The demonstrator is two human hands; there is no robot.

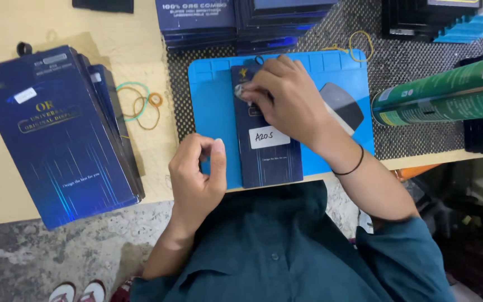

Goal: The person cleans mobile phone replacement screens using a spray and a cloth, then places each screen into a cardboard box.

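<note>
Right hand [289, 100] pinches a small silvery piece onto a dark blue box [266, 140] on the blue mat [213, 106]; left hand [197, 176] curled, empty. Best: steady box w/ left, press evenly.

We count one blue mat [213, 112], one dark blue box [272, 159] lying on it, one stack of similar boxes [57, 134] at the left, four rubber bands [141, 103] near it, and one green tube [443, 95].

Bright, even overhead light, soft shadows, mild wide-angle bending at edges, slight blur.
</note>
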